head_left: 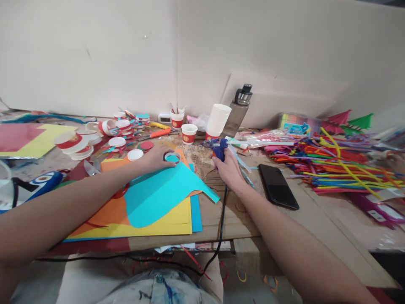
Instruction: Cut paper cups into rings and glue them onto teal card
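My left hand [157, 157] rests on a stack of coloured paper [152, 211] and pinches a small cut paper ring with a turquoise centre [172, 158]. A turquoise sheet [158, 192] lies on top of orange, yellow and blue sheets. My right hand [228, 168] is closed round a blue hot glue gun [218, 147], whose nozzle points left over a scorched piece of cardboard [199, 162]. The gun's black cord [221, 219] runs off the table's front edge towards my lap.
A black phone [277, 186] lies right of my right hand. A heap of coloured pipe cleaners [341, 169] fills the right side. Paper cups [189, 133], a white cup stack [217, 120], a bottle [238, 107], cut cup pieces [76, 143] and scissors [90, 168] sit behind and left.
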A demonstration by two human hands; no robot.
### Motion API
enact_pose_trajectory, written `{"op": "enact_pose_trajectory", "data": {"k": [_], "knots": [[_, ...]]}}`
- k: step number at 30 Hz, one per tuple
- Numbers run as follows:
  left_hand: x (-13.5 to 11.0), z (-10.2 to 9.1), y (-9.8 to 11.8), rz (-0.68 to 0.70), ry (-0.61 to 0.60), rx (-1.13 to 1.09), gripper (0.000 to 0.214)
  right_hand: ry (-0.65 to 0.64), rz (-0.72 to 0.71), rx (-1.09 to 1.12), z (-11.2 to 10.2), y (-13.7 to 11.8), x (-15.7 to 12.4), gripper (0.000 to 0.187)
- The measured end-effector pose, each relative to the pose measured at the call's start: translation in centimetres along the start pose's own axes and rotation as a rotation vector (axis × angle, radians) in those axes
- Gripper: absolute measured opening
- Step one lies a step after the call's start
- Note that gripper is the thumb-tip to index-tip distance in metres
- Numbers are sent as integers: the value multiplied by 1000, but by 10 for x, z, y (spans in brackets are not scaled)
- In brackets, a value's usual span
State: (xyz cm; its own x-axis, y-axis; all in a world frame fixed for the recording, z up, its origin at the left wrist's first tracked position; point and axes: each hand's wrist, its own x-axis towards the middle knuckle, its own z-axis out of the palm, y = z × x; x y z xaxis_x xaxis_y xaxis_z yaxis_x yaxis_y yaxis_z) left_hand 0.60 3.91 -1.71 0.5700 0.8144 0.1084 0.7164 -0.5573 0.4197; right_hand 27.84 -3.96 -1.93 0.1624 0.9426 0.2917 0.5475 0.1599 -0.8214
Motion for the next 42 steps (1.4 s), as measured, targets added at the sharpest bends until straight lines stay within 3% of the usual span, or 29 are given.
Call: {"op": "enact_pose_trajectory", "data": {"k": [6, 14, 23, 30, 42], "knots": [[-10, 1, 15, -23, 25, -104, 57, 19, 32, -157, 0, -7, -2, 41], [-35, 5, 49, 115, -92, -150, 63, 36, -28, -146, 0, -11, -6, 33], [-40, 11, 47, 163, -132, -235, 74, 6, -36, -57, 3, -8, -8, 27], [-39, 14, 53, 162, -110, -211, 55, -16, 40, -95, 2, -16, -11, 28], [-41, 18, 50, 224, -93, -162, 55, -20, 29, -129, 2, -14, -12, 34]]}}
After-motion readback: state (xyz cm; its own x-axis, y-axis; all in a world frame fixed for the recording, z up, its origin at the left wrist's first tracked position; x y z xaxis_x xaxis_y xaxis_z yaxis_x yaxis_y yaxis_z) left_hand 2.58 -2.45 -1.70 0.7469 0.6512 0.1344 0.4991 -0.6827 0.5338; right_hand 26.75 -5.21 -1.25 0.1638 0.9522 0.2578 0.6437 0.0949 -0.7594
